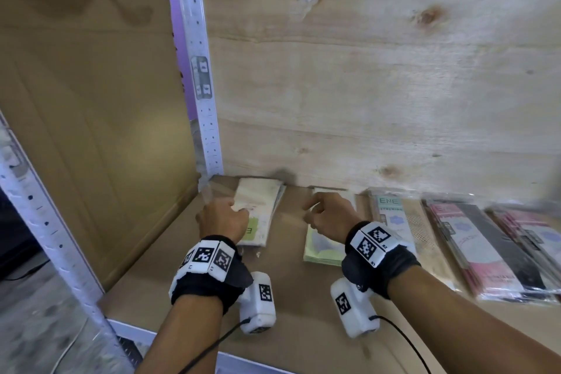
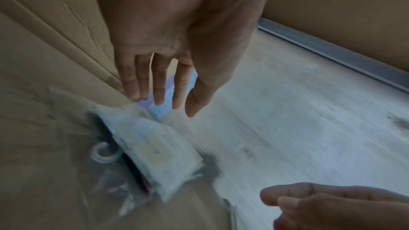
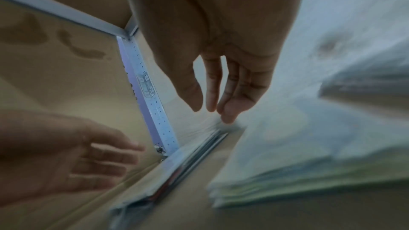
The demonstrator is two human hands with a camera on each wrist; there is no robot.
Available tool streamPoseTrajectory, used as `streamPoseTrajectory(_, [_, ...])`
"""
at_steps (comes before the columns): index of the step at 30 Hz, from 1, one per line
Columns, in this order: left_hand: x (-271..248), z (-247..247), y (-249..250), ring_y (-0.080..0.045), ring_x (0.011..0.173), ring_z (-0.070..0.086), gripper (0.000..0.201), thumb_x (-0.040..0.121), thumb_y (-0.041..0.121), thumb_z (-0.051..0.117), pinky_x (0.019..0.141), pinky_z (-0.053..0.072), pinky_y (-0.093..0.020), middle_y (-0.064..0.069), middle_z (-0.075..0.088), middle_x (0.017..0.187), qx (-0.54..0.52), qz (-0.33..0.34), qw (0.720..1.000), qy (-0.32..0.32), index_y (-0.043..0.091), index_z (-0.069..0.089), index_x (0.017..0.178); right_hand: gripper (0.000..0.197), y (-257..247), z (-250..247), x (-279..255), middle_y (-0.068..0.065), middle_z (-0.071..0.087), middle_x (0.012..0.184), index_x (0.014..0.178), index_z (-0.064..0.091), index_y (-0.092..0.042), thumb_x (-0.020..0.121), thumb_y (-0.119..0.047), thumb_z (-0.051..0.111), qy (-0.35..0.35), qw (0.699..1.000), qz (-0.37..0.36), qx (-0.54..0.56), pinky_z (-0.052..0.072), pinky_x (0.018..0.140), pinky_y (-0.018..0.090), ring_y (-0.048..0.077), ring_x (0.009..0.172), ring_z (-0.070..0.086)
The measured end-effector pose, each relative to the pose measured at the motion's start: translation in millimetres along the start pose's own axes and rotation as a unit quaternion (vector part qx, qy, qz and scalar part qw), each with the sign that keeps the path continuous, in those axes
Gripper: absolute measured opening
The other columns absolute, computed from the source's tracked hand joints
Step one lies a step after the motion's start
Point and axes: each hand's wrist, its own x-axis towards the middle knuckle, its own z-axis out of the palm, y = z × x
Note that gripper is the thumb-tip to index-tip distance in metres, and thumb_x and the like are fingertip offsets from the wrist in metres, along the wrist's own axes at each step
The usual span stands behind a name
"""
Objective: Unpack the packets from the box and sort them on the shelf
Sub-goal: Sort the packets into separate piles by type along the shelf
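Observation:
Two stacks of packets lie at the back left of the shelf (image 1: pixel 300 340). My left hand (image 1: pixel 224 217) hovers over the near end of the left stack (image 1: pixel 262 202), a pale stack in clear wrap. In the left wrist view its fingers (image 2: pixel 159 93) hang straight over that stack (image 2: pixel 155 153) and hold nothing. My right hand (image 1: pixel 326 211) is above the light green stack (image 1: pixel 320 252). The right wrist view is blurred; there the right hand's fingers (image 3: pixel 230 100) are relaxed and empty, just above the green stack (image 3: pixel 309 169). The box is out of view.
Further right on the shelf lie a mint "ENE" stocking packet (image 1: pixel 391 215) and several pink and black packets (image 1: pixel 488 252). A cardboard panel (image 1: pixel 91 130) closes the left side, a perforated metal post (image 1: pixel 203 94) stands in the corner, and a plywood wall (image 1: pixel 379 85) forms the back.

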Motion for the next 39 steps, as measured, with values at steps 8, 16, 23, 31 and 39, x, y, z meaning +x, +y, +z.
streamPoseTrajectory(8, [1.4, -10.3, -18.2, -0.029, 0.111, 0.063, 0.041, 0.089, 0.028, 0.067, 0.094, 0.052, -0.033, -0.012, 0.066, 0.125, 0.027, -0.006, 0.992, -0.127, 0.003, 0.064, 0.121, 0.016, -23.4, 55.5, 9.3, 0.014, 0.064, 0.089, 0.101, 0.058, -0.009, 0.09, 0.003, 0.059, -0.096, 0.969, 0.063, 0.218, 0.059, 0.077, 0.039, 0.026, 0.075, 0.065])
streamPoseTrajectory(16, [3.9, -20.1, -20.5, -0.028, 0.105, 0.065, 0.018, 0.089, 0.025, 0.065, 0.089, 0.052, -0.033, -0.008, 0.071, 0.107, 0.006, 0.01, 0.989, -0.147, 0.01, 0.071, 0.096, 0.028, -20.7, 50.7, -0.2, 0.016, 0.056, 0.069, 0.105, 0.055, 0.001, 0.084, 0.018, 0.06, -0.079, 0.936, 0.095, 0.329, 0.047, 0.046, 0.023, 0.015, 0.044, 0.055])
streamPoseTrajectory(23, [2.8, -29.5, -26.6, -0.022, 0.085, 0.069, 0.046, 0.084, -0.017, 0.053, 0.082, 0.057, -0.035, -0.007, 0.072, 0.092, -0.19, 0.026, 0.967, -0.167, 0.005, 0.064, 0.123, 0.026, -17.6, 21.9, -10.6, 0.008, 0.053, 0.066, 0.11, 0.067, 0.007, 0.085, 0.01, 0.06, -0.058, 0.911, 0.084, 0.401, 0.044, 0.052, 0.024, 0.015, 0.053, 0.047])
streamPoseTrajectory(31, [-21.3, -32.4, 8.7, -0.014, 0.07, 0.056, 0.01, 0.078, 0.009, 0.08, 0.068, 0.047, -0.026, 0.006, 0.061, 0.076, -0.142, 0.239, 0.96, -0.035, 0.016, 0.073, 0.077, 0.018, -20.8, -19.8, -30.8, 0.017, 0.071, 0.083, 0.104, 0.066, 0.005, 0.096, -0.006, 0.054, -0.1, 0.854, 0.074, 0.505, 0.049, 0.051, 0.018, 0.017, 0.063, 0.061])
streamPoseTrajectory(39, [-45.1, -31.8, 47.8, -0.006, 0.085, 0.072, 0.012, 0.089, 0.022, 0.072, 0.076, 0.059, -0.028, 0.015, 0.076, 0.088, -0.233, 0.293, 0.927, -0.024, 0.021, 0.078, 0.099, 0.019, -10.9, -57.3, -46.2, 0.011, 0.072, 0.091, 0.103, 0.066, -0.005, 0.091, -0.002, 0.052, -0.067, 0.858, 0.003, 0.51, 0.043, 0.061, 0.026, 0.018, 0.068, 0.062])
